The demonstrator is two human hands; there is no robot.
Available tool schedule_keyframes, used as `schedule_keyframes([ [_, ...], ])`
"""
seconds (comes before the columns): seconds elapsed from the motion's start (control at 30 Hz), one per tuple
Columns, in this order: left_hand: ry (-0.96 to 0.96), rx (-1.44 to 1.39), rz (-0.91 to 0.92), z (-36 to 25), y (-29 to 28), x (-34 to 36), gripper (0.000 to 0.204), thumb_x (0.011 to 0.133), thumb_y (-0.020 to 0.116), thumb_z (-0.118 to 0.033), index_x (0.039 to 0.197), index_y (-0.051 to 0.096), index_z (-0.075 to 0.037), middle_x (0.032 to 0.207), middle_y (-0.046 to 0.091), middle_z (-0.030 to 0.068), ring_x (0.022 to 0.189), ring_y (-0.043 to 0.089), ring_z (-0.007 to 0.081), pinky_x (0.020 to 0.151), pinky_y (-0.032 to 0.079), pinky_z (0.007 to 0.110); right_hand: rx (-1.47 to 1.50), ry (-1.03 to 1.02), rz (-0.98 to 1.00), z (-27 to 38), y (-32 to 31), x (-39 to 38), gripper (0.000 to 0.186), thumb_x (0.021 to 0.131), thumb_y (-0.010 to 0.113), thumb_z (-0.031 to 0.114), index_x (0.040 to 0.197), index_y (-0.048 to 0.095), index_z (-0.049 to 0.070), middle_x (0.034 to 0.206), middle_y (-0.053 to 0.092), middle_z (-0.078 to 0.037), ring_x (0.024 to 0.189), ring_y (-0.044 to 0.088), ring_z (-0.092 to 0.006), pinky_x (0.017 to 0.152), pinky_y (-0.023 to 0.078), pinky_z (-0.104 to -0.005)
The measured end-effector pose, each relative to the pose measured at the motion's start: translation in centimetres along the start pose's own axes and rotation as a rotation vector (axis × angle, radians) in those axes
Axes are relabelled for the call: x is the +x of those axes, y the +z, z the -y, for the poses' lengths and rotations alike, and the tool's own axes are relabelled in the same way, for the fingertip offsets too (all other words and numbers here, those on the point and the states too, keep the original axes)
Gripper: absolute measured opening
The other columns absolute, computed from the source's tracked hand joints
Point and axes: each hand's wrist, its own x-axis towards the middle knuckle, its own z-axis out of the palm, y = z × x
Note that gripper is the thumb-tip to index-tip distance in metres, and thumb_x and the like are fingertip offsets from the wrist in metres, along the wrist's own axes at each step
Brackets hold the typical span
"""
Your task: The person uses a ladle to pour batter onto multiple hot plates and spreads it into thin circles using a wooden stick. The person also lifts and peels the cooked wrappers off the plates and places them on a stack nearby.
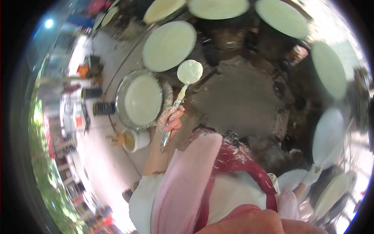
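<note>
My left hand [172, 118], smeared with batter, is closed around the handle of a ladle [190, 71]. Pale batter fills or coats the ladle's round bowl, which is raised near the large metal basin [120, 111] of creamy batter [142, 99]. Far to the right, my right hand [309, 178] looks whitish and blurred; a thin stick [339, 146] runs up from it. It is beside a round griddle with a pale sheet of batter [328, 136]. Another pale round [294, 178] lies partly behind my right arm.
Several round griddles with pale batter sheets [169, 46] curve around me from far left to right. A grey floor [237, 97] lies in the middle. By the basin stand a white bucket [137, 140] and a dark can [103, 108]. A pink towel [187, 183] hangs over my front.
</note>
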Motion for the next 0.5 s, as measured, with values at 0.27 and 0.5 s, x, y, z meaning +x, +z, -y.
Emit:
schedule_keyframes([
  [0.27, 0.096, 1.013, -0.919, -19.9, -22.6, -11.4, 0.024, 0.094, 0.048, -0.021, 0.097, 0.052, 0.003, 0.06, 0.046, 0.0031, 0.041, 0.048, 0.0149, 0.043, 0.039, 0.03, 0.382, -0.41, 0.676, 34.7, 12.1, -34.6, 0.062, 0.083, 0.066, 0.006, 0.14, 0.04, 0.005, 0.133, 0.053, -0.008, 0.107, 0.053, -0.0097, 0.093, 0.041, -0.0234],
  [0.5, -0.151, 2.307, -0.748, -28.6, -40.1, -7.6, 0.017, 0.083, 0.048, -0.007, 0.088, 0.062, 0.001, 0.083, 0.064, 0.027, 0.078, 0.066, 0.0369, 0.065, 0.052, 0.047, 0.208, -0.429, 1.018, 43.0, 16.5, -42.3, 0.055, 0.084, 0.063, 0.003, 0.136, 0.044, 0.0, 0.135, 0.051, -0.008, 0.111, 0.054, -0.0108, 0.095, 0.041, -0.025],
])
